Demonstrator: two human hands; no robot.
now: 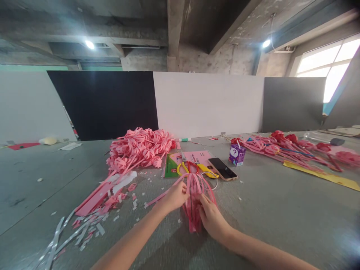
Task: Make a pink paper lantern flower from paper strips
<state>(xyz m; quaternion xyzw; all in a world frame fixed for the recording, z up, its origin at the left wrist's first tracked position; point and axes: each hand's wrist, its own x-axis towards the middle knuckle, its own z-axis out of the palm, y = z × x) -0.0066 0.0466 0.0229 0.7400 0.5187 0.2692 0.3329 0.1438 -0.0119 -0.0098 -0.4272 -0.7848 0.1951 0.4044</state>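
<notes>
Between my two hands hangs a bundle of pink paper strips [192,191], arching at the top and gathered to a narrow end below. My left hand [176,195] is closed at the bundle's left side, fingers pinching the strips. On the right side, my right hand [212,216] has its fingers curled against the strips. Just beyond the bundle lie scissors [182,168] with yellow and red handles, a yellow cutter [207,171] and a metal ring [216,183], partly hidden by the strips.
A pink and green booklet [171,167] lies under the tools, beside a phone [222,168] and a purple drink box [236,154]. Heaped at back left are pink paper flowers [140,150]. Paper scraps [97,225] litter the left. More pink stems [281,148] and a yellow strip [323,176] lie right.
</notes>
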